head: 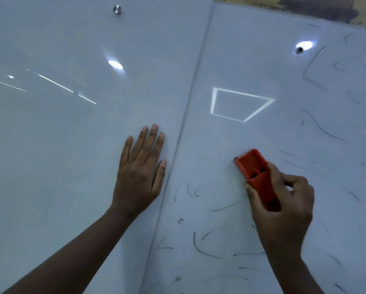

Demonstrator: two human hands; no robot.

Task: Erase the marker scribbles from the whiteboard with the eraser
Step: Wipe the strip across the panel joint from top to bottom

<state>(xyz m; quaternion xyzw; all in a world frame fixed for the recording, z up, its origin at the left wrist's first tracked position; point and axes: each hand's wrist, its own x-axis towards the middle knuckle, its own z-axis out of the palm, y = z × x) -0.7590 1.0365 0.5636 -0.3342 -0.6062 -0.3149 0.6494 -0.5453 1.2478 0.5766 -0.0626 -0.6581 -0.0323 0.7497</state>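
On the left I see a glossy whiteboard panel [50, 145] with streaks of reflected light across it and a round metal mounting stud [117, 9] near its top edge. My left hand [140, 166] lies flat on this panel, fingers straight and close together, thumb alongside, holding nothing; it sits just beside the vertical seam [184, 124] that divides the two panels.

Right of the seam, the second panel [252, 60] carries a bright reflected outline of a four-sided ceiling light and, higher up to the right, another stud [299, 49] next to a glare spot. Thin dark marker scribbles [205, 249] are scattered over the lower part and far right side of this panel, while the patch around the reflection looks clean.

My right hand [284, 204] is curled around the lower end of the orange eraser [256, 172], thumb on its near side, fingers wrapped over the far side. The eraser's upper end rests against the board, between the clean patch and the scribbles below.
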